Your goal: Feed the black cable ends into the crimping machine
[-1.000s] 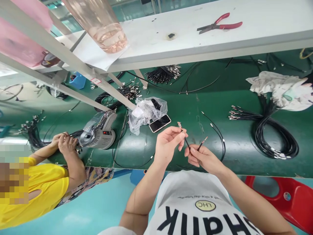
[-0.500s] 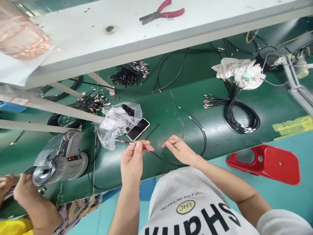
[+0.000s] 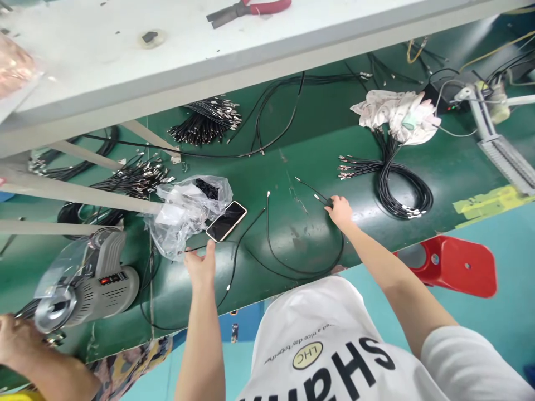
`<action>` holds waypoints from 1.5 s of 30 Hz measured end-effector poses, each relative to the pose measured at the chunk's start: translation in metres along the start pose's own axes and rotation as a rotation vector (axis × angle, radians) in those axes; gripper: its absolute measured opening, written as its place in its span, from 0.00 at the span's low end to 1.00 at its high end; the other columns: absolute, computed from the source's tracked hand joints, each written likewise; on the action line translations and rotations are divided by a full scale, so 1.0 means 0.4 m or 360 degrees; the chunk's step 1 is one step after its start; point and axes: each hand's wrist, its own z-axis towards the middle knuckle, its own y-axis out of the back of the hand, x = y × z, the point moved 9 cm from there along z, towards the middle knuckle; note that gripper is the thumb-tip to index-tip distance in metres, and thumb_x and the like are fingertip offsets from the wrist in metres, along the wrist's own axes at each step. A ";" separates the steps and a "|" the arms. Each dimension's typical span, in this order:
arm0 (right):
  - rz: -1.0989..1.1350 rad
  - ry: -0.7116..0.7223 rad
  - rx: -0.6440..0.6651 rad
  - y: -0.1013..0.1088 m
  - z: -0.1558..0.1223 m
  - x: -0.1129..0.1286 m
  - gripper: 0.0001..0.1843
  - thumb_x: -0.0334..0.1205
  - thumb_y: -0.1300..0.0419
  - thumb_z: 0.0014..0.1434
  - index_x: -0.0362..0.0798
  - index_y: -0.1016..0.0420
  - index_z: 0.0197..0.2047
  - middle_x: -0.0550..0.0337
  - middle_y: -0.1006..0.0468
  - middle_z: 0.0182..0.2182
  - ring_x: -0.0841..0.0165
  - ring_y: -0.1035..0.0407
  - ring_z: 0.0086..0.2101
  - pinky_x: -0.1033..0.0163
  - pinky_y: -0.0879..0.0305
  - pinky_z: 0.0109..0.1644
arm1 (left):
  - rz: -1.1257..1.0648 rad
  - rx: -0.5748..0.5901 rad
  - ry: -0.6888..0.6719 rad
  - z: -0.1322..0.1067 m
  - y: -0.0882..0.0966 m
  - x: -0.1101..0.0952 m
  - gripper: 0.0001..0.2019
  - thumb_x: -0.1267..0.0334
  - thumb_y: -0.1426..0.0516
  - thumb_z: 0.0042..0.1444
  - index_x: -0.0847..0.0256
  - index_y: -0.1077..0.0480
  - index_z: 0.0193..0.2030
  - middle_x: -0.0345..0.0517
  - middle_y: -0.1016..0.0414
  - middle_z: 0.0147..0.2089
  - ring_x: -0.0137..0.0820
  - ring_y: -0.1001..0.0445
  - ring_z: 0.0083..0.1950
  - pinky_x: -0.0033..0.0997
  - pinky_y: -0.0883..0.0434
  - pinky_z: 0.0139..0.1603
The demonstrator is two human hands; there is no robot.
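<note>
My left hand (image 3: 201, 263) lies low over the green table (image 3: 418, 167), just in front of a phone (image 3: 226, 220). Its thumb stands apart and its fingertips touch the end of a thin black cable (image 3: 186, 251). My right hand (image 3: 339, 210) reaches further out to the right. Its fingers curl down onto another black cable (image 3: 321, 199) near its metal tip. Loose cables (image 3: 271, 250) loop across the table between my two hands.
A crumpled plastic bag (image 3: 184, 209) lies beside the phone, and a grey machine (image 3: 83, 284) stands at the left with another person's hand (image 3: 16, 340) by it. Cable bundles (image 3: 393, 178), a rag (image 3: 397, 114), a white shelf with red pliers (image 3: 251, 8), and a red stool (image 3: 455, 264).
My hands have moved apart: the right one reached out to the cable further right, the left one lowered the cable end toward the table. The view has shifted right.
</note>
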 end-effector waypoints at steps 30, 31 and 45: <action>0.1036 0.0828 0.0068 -0.180 -0.655 0.414 0.09 0.39 0.35 0.60 0.60 0.17 0.44 0.55 0.28 0.42 0.61 0.30 0.45 0.50 0.27 0.48 | -0.1949 0.0811 0.0143 -0.266 0.113 -0.250 0.11 0.55 0.46 0.67 0.61 0.29 0.44 0.38 0.35 0.29 0.25 0.32 0.29 0.33 0.29 0.40; 0.1033 0.0840 0.0055 -0.181 -0.668 0.423 0.10 0.39 0.35 0.60 0.60 0.17 0.44 0.54 0.28 0.43 0.60 0.30 0.44 0.50 0.27 0.47 | -0.2004 0.0768 0.0166 -0.259 0.137 -0.247 0.12 0.56 0.46 0.67 0.61 0.28 0.45 0.37 0.39 0.29 0.22 0.35 0.28 0.29 0.31 0.36; 0.0626 0.0966 -0.0050 -0.203 -0.717 0.390 0.10 0.36 0.35 0.61 0.56 0.17 0.45 0.56 0.26 0.40 0.66 0.30 0.39 0.62 0.34 0.35 | -0.2106 0.0750 0.0247 -0.235 0.225 -0.225 0.11 0.62 0.43 0.64 0.64 0.25 0.50 0.35 0.50 0.26 0.21 0.49 0.27 0.23 0.44 0.30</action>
